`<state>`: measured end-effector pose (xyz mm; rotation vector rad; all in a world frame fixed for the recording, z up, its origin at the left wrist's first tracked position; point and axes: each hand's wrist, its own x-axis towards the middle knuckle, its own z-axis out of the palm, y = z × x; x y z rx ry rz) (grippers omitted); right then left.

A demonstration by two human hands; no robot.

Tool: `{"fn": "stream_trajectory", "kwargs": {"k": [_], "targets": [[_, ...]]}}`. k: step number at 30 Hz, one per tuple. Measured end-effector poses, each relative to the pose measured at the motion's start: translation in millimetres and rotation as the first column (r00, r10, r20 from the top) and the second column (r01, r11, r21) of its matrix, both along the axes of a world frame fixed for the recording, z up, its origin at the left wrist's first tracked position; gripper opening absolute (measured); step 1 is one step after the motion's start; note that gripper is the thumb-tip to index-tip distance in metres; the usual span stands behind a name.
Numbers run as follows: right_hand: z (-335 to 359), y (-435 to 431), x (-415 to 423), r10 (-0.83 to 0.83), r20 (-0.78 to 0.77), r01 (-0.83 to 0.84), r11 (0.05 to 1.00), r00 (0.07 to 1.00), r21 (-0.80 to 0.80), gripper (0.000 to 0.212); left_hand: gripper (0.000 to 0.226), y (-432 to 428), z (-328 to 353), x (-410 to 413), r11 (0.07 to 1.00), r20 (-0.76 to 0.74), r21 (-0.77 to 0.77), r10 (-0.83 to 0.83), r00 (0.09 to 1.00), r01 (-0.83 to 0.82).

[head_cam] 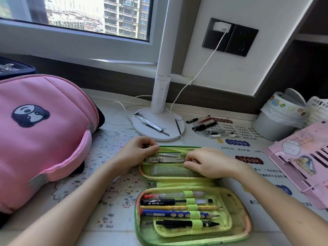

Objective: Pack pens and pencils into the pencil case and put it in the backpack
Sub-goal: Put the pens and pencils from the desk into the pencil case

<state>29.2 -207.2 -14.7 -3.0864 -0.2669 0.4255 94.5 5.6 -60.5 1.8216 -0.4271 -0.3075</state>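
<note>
A green pencil case (237,210) lies open on the desk in front of me. Its near half holds several pens and pencils (179,209) under green elastic loops. Its far half has a mesh pocket (168,170) with a few pens behind it. My left hand (136,150) pinches the far rim of the case at its left end. My right hand (209,163) grips the top edge of the mesh pocket at the right. A pink backpack (40,135) with a panda patch lies to the left. More loose pens (207,126) lie beyond the case at the right.
A white desk lamp base (158,128) with a pen refill and a wrapper on it stands behind the case, a white cable trailing to a wall socket (229,37). A small bin (276,119) and a pink paper organiser (305,157) occupy the right side.
</note>
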Motion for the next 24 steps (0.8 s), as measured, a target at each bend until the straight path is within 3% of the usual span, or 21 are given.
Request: {"fn": "stream_trajectory", "kwargs": {"k": [4, 8, 15, 17, 19, 22, 24], "targets": [[21, 2, 5, 0.038, -0.129, -0.049, 0.995, 0.991, -0.083, 0.034, 0.012, -1, 0, 0, 1.0, 0.003, 0.007, -0.004, 1.0, 0.004], [29, -1, 9, 0.042, -0.194, -0.046, 0.999, 0.98, -0.019, 0.025, 0.01, -1, 0, 0, 1.0, 0.011, 0.013, 0.0, 1.0, 0.0], [38, 0, 6, 0.021, -0.031, -0.02, 1.0, 0.999, 0.019, 0.021, 0.011, -1, 0, 1, 1.0, 0.016, 0.005, -0.004, 1.0, 0.004], [46, 2, 10, -0.04, -0.06, 0.05, 0.985, 0.997, 0.163, 0.017, 0.01, -2, 0, 1, 1.0, 0.02, 0.006, 0.001, 1.0, -0.001], [41, 2, 29, -0.173, 0.044, 0.151, 0.936, 0.984, 0.319, 0.023, 0.01, -4, 0, 1, 1.0, 0.012, 0.001, 0.004, 1.0, -0.004], [16, 1, 75, -0.391, 0.233, 0.319, 0.901, 0.89, 0.294, 0.038, 0.011, -3, 0, 2, 1.0, 0.011, 0.004, 0.003, 1.0, -0.003], [-2, 4, 98, -0.477, 0.199, 0.423, 0.868, 0.856, 0.262, 0.043, 0.012, -2, 1, 2, 1.0, 0.012, 0.006, -0.007, 1.0, 0.007]]}}
